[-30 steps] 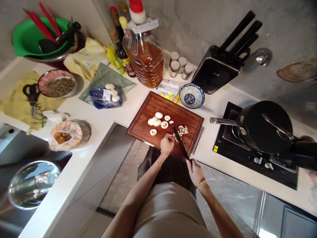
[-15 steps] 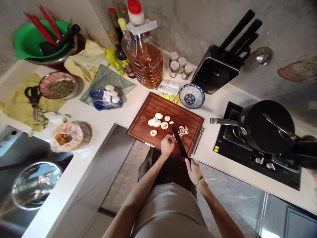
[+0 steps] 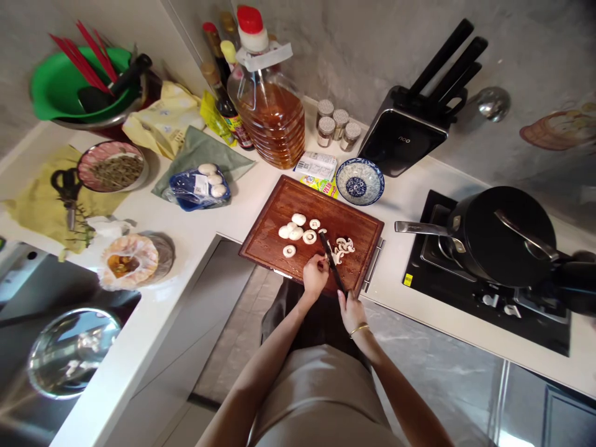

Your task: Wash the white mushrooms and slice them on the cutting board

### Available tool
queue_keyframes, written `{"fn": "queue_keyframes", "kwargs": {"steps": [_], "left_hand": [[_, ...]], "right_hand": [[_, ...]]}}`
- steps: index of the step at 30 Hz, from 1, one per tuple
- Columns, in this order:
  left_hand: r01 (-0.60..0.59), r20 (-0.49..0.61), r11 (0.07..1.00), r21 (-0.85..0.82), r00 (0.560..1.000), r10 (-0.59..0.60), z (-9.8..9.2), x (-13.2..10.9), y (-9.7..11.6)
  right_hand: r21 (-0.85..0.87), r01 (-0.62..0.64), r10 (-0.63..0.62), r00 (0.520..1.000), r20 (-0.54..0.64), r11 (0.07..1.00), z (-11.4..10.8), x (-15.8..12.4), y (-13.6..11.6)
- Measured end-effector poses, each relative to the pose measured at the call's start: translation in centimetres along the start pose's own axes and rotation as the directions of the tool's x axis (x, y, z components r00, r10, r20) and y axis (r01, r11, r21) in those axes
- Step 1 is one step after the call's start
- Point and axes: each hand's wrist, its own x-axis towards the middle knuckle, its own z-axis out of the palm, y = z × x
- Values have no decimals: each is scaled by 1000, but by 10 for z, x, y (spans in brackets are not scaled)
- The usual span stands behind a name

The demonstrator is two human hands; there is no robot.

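A dark wooden cutting board (image 3: 274, 223) lies on the white counter with several halved white mushrooms (image 3: 297, 232) and a small pile of mushroom slices (image 3: 343, 246). My left hand (image 3: 315, 275) is curled at the board's near edge, fingers pinched on a mushroom piece too small to see clearly. My right hand (image 3: 350, 310) grips the handle of a black knife (image 3: 331, 262) whose blade lies right beside my left fingers, left of the slices.
A blue patterned bowl (image 3: 359, 181), a knife block (image 3: 410, 127), an oil jug (image 3: 270, 105) and spice jars stand behind the board. A black pot (image 3: 505, 236) sits on the hob at right. A blue mushroom tray (image 3: 199, 185), plates and a sink lie at left.
My right hand and the knife have shifted left and forward, closer to my left hand. The left hand has stayed at the board's near edge.
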Motion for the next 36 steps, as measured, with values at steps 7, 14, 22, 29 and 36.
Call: {"fn": "queue_keyframes", "kwargs": {"steps": [7,14,22,29,36], "left_hand": [[62,43,998,-2,997,-61,0,2,6],[-99,37,990,105,995,95,-12,13,14],[-378,85,758,532,914,396,-60,60,12],[-527,239,672,520,845,478,-63,41,6],[-393,177,764,511,918,354,-47,11,-3]], "right_hand": [[303,34,18,985,-169,952,-7,1,11],[422,29,59,979,-194,906,-30,-1,22],[390,110,-66,990,-123,914,-23,-20,36],[319,134,-115,990,-75,938,-9,-19,55],[218,98,-66,987,-149,971,-9,-8,51]]}}
